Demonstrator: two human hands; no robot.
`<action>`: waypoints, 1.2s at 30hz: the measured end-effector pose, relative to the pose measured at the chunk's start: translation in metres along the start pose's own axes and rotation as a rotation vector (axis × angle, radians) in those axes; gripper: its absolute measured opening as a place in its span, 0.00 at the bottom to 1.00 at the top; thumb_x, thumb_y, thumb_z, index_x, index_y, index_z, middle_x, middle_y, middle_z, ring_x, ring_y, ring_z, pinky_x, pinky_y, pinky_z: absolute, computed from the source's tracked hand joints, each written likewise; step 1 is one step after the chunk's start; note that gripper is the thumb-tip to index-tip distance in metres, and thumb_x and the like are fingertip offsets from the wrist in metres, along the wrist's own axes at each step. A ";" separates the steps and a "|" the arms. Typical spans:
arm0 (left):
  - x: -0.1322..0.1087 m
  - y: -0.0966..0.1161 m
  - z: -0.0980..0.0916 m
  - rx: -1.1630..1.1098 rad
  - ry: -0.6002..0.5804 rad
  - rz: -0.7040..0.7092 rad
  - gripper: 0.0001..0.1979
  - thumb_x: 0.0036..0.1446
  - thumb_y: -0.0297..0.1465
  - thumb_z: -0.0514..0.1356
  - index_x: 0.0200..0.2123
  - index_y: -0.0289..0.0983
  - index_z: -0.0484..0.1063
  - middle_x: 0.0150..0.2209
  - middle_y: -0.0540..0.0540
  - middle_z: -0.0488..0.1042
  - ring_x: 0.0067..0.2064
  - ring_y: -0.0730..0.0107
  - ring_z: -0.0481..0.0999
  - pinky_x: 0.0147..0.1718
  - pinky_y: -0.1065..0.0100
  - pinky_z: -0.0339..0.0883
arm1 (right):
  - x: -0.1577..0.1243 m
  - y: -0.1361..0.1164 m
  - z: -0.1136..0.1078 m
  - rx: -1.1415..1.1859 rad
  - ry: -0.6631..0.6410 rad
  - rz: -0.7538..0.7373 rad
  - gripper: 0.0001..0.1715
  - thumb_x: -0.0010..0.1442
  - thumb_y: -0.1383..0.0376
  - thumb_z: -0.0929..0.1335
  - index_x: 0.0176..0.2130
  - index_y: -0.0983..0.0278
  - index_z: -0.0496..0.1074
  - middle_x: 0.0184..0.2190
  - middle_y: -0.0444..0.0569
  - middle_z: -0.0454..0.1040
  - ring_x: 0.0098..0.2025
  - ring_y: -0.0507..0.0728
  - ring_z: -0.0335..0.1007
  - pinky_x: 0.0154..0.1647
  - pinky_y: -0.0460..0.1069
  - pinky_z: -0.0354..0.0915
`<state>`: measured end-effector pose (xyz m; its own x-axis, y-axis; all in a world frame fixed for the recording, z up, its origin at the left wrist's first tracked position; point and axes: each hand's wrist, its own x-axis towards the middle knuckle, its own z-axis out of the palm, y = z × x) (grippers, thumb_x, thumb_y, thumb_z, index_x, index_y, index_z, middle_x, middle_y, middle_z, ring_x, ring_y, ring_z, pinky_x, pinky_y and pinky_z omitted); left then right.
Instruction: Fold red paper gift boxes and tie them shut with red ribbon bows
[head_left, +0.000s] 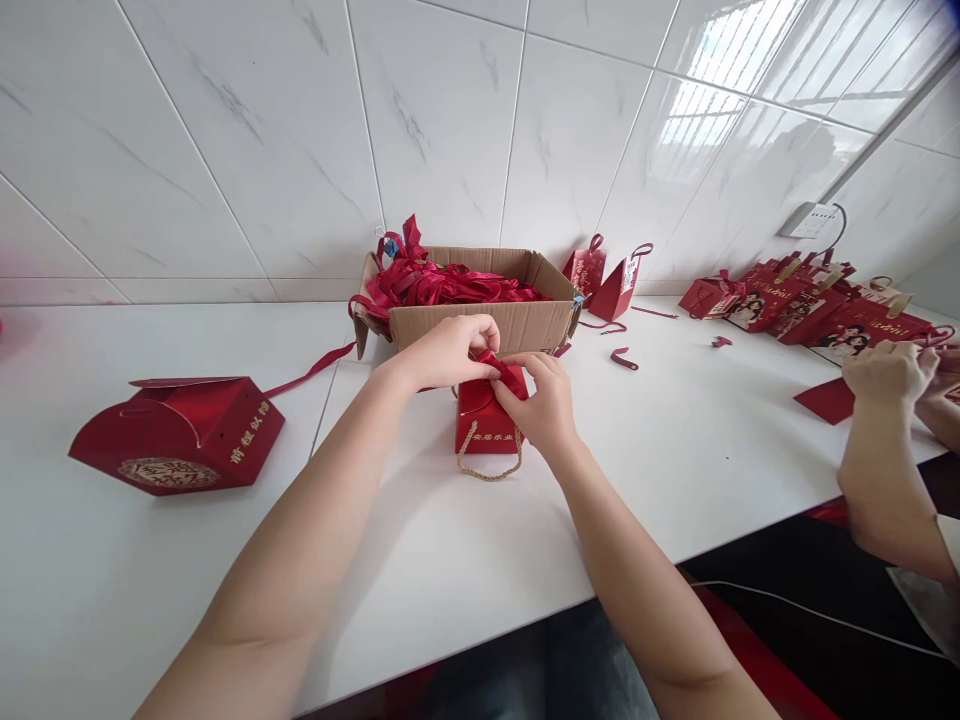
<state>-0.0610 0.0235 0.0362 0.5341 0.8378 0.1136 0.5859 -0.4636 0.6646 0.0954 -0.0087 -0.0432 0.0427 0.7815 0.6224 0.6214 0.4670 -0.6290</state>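
A small red gift box [487,432] with gold lettering and a twisted rope handle [491,475] stands on the white table in front of me. On its top lies a red ribbon [489,362], bunched into what looks like a bow or knot. My left hand [454,350] pinches the ribbon from the left, fingers curled. From the right, my right hand [541,400] grips the ribbon between thumb and forefinger. The fingers partly hide the knot and the box top.
A cardboard box [484,325] of red ribbons stands behind my hands. To the left sits a larger red gift box [180,435]. Triangular red boxes [615,290] and several photo gift bags [817,305] line the wall. At right, a co-worker's hands [892,375] handle a ribbon.
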 end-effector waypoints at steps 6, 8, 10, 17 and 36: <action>0.000 -0.001 0.000 -0.034 -0.016 -0.068 0.15 0.49 0.34 0.63 0.36 0.41 0.60 0.32 0.52 0.78 0.32 0.69 0.72 0.29 0.68 0.62 | 0.000 0.002 -0.001 0.000 -0.001 -0.047 0.10 0.55 0.64 0.68 0.39 0.60 0.76 0.40 0.51 0.77 0.47 0.63 0.69 0.48 0.60 0.63; 0.000 -0.001 0.000 -0.043 -0.022 -0.086 0.16 0.49 0.34 0.63 0.37 0.41 0.59 0.33 0.51 0.78 0.33 0.67 0.73 0.30 0.67 0.63 | 0.000 0.001 -0.001 -0.008 -0.008 -0.042 0.11 0.55 0.64 0.68 0.40 0.59 0.76 0.40 0.51 0.77 0.46 0.63 0.70 0.48 0.60 0.63; -0.001 -0.001 0.000 -0.058 -0.022 -0.097 0.16 0.49 0.34 0.63 0.37 0.41 0.58 0.35 0.51 0.79 0.34 0.67 0.74 0.31 0.67 0.64 | 0.000 0.000 -0.002 -0.009 -0.026 -0.032 0.12 0.55 0.65 0.68 0.42 0.59 0.74 0.39 0.49 0.79 0.45 0.62 0.71 0.50 0.60 0.61; 0.001 -0.002 0.000 -0.023 0.003 -0.026 0.14 0.50 0.33 0.63 0.35 0.41 0.59 0.32 0.52 0.77 0.33 0.69 0.72 0.32 0.68 0.63 | -0.001 -0.004 -0.004 0.003 -0.066 0.041 0.12 0.57 0.64 0.67 0.42 0.59 0.72 0.36 0.45 0.80 0.43 0.59 0.75 0.56 0.64 0.53; 0.003 -0.007 0.002 -0.182 0.007 0.100 0.14 0.50 0.27 0.61 0.39 0.40 0.61 0.33 0.51 0.76 0.35 0.71 0.73 0.35 0.69 0.65 | 0.006 0.003 -0.007 0.742 -0.213 0.365 0.15 0.53 0.59 0.69 0.41 0.61 0.70 0.31 0.44 0.75 0.35 0.53 0.72 0.41 0.51 0.69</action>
<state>-0.0618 0.0287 0.0305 0.5791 0.7927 0.1904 0.4100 -0.4851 0.7724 0.1029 -0.0054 -0.0385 -0.0538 0.9621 0.2672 -0.0796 0.2626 -0.9616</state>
